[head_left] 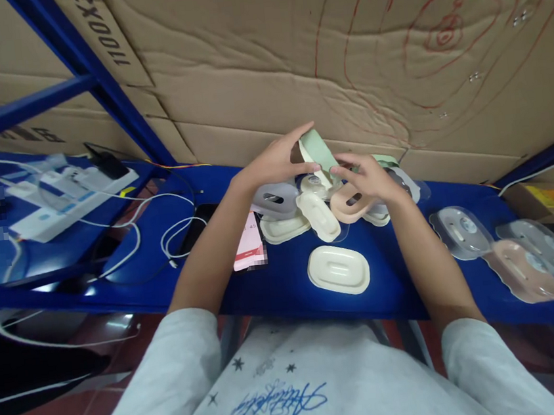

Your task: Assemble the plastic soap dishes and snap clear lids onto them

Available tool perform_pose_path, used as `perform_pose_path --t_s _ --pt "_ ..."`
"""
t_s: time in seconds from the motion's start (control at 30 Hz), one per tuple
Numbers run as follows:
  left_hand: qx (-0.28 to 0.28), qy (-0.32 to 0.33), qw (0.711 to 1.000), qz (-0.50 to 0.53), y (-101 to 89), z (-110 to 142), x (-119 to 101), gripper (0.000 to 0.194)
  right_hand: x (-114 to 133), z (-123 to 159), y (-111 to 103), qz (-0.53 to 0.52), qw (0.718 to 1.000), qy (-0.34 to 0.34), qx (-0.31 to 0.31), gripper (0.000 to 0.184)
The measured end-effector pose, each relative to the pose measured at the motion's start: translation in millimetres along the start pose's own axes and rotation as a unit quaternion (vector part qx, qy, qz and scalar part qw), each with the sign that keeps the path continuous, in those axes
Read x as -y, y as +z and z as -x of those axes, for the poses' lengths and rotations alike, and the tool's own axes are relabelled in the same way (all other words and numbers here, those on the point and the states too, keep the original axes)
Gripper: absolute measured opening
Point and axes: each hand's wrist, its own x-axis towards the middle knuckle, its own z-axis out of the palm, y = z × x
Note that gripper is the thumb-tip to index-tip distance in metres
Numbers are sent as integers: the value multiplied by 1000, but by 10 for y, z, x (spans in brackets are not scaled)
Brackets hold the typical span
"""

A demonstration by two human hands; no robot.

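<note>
Between my two hands a light green plastic tray-like piece (319, 149) is held tilted above the pile, a cream piece showing along its left side. My left hand (282, 159) grips it from the left, thumb near its lower edge. From the right, my right hand (365, 175) pinches its lower corner. Below lie a grey oval piece with a slot (276, 201), a peach slotted piece (350, 204) and a cream lid-like piece (319, 217). Nearer to me, a cream oval tray (339, 269) rests flat on the blue table (275, 287).
On the right are clear-covered oval containers (461, 231), one peach (525, 268). A phone with a pink screen (248, 245) lies by my left forearm. White cables and a power strip (72, 196) occupy the left. A cardboard wall (261, 57) stands behind the table.
</note>
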Motion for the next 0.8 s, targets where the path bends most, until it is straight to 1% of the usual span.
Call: perform_pose_path --t_s 0.07,0.17,0.27,0.33,0.4,0.43,0.47,0.5,0.53,0.57,0.6,0.63,0.67,0.7,0.73,0.77,0.8 --pt "13 -8 1000 9 -5 0 63 102 -12 43 -104 10 1000 -5 -18 45" --pt "43 -36 997 -59 -22 19 104 91 0 110 -217 89 996 -5 -25 46" --pt "85 -80 984 -137 -22 51 56 84 55 132 -229 179 983 14 25 44" --pt "103 -97 977 -159 -15 68 -12 83 128 153 -272 203 978 3 47 42" --pt "120 -96 974 -165 -13 75 -85 81 199 250 -429 203 979 2 37 42" --pt "129 -93 974 -163 -15 76 -115 78 213 347 -552 205 978 19 18 44" --pt "138 -89 973 -160 -20 74 -139 73 199 483 -696 214 975 54 -1 47" --pt "147 -87 973 -157 -25 70 -156 69 150 656 -847 236 966 102 -19 51" --pt "153 -88 972 -154 -30 65 -167 64 63 862 -992 271 948 162 -32 56" --pt "156 -94 971 -153 -33 60 -172 62 -57 1093 -1118 313 920 235 -24 61" --pt "159 -102 970 -152 -35 54 -175 61 -203 1338 -1215 353 880 318 -22 68" --pt "162 -109 969 -151 -35 50 -178 63 -361 1585 -1278 383 827 410 -23 76" --pt "165 -115 968 -149 -33 47 -184 66 -518 1819 -1307 391 784 482 -17 87" --pt "171 -119 967 -148 -29 46 -194 69 -657 2029 -1309 378 762 526 -12 98" --pt "178 -120 966 -147 -23 46 -208 71 -767 2202 -1291 368 757 540 -14 108" --pt "184 -119 964 -148 -16 46 -226 71 -836 2331 -1264 359 761 541 -24 115" --pt "187 -116 964 -147 -6 48 -248 70 -859 2412 -1237 346 773 531 -32 119"
